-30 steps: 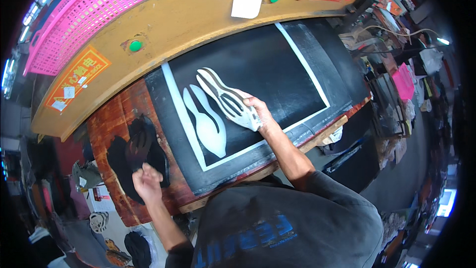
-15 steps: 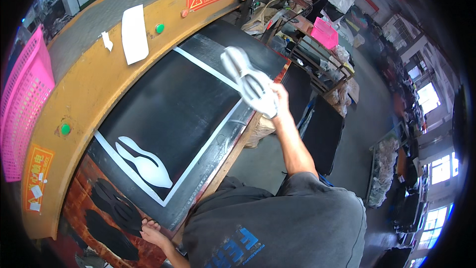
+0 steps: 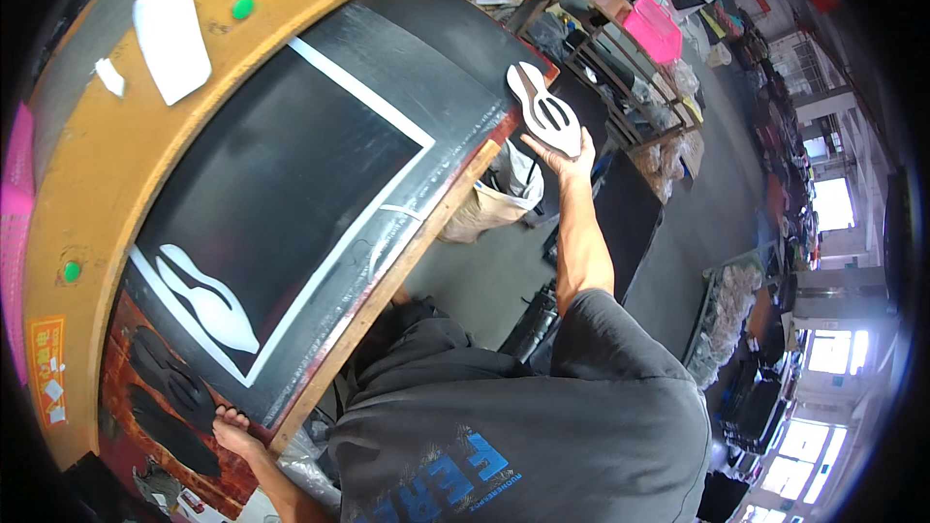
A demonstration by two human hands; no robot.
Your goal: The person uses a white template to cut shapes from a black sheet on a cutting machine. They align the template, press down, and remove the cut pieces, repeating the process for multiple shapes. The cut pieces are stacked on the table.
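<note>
My right hand (image 3: 567, 160) grips the lower end of a white shoe-sole-shaped piece (image 3: 539, 105) with long slots, held up past the far right corner of the black work surface (image 3: 281, 184). At the lower left my left hand (image 3: 232, 431) has its fingers curled at the near end of a black sole-shaped piece (image 3: 170, 373), seemingly pinching it. Beside that piece lies a second black sole (image 3: 174, 434) on the reddish-brown board. A white slotted sole cut-out (image 3: 221, 315) lies inside the corner of the white tape frame (image 3: 334, 250).
A yellow machine beam (image 3: 208, 68) with green buttons curves over the surface's far left side. A wooden strip (image 3: 387, 295) edges the near side, with an open sack (image 3: 489, 208) beyond it. A cluttered rack with a pink basket (image 3: 652, 31) stands at the far right.
My right hand has carried the white sole from over the work surface out to the right, past its corner. My left hand stays by the black sole. The whole view has shifted.
</note>
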